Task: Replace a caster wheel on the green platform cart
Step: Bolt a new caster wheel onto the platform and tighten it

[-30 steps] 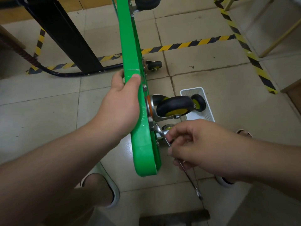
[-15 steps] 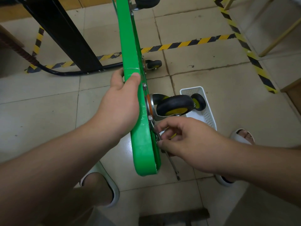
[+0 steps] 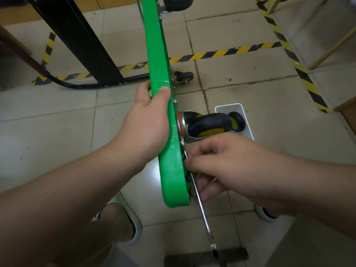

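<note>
Green plastic runs up the middle of my head view: the platform cart (image 3: 169, 170) stands on its edge on the tiled floor, with its underside facing right. I see the left hand (image 3: 146, 122) wrapped over the cart's upper edge, thumb lying along the edge and fingers curled down the far side. The right hand (image 3: 221, 166) sits against the underside near the cart's lower corner. Its fingers are curled round a slim metal wrench (image 3: 204, 214), whose handle slants down towards me. I cannot make out the wrench head behind the fingertips.

The black caster wheel (image 3: 209, 125) with its yellow hub juts out of the underside just above that hand, right of the left palm. Behind it a white basket (image 3: 229, 106) on the floor holds a spare wheel (image 3: 238, 121). Another caster (image 3: 184, 76) shows farther up the cart, near the yellow-and-black floor tape (image 3: 221, 53).
</note>
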A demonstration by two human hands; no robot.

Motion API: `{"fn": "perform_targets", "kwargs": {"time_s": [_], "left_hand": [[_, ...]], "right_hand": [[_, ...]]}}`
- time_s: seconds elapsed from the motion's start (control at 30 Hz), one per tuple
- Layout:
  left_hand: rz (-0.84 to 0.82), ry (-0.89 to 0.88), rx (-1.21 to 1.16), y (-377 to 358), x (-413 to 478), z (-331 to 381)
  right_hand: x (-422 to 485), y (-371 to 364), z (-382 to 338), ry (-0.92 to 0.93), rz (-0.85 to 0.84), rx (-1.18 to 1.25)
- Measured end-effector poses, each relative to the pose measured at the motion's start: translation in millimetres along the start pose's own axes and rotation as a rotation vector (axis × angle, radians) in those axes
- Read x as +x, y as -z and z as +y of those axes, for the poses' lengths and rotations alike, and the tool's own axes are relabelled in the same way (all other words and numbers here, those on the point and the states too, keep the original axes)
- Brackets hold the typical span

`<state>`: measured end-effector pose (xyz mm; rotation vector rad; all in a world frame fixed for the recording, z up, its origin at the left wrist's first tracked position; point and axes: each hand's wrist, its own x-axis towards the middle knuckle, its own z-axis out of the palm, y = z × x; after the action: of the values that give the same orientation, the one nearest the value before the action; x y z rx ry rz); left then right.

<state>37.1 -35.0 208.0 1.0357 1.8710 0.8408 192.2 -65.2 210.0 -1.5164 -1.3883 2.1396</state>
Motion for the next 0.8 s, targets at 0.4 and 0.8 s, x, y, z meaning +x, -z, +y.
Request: {"fn": "perform_targets", "kwargs": {"time_s": [0.4, 0.8], "left_hand": [[0.018, -0.007, 0.019, 1, 1, -1], [-0.017, 0.005, -0.018, 1, 1, -1]], "right_hand": [[0, 9, -34, -0.211, -0.146, 0.319], [-16, 13, 4, -0.117, -0.058, -0.012]]}}
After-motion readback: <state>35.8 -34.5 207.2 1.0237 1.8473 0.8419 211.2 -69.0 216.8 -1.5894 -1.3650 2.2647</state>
